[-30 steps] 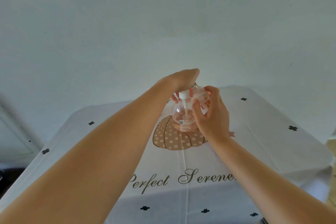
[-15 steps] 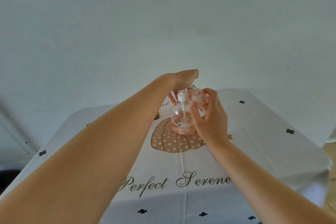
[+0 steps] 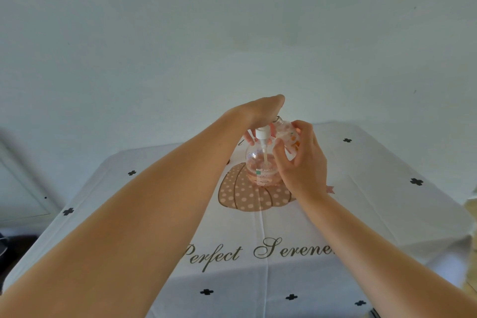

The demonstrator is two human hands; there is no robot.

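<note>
Pump bottle stands mid-frame on the tablecloth, over its pumpkin print. Left hand covers the pump head, fingers curled round it, probably gripping; partly hidden. Right hand grips the small bottle, tilted, neck just beside the pump head.
</note>
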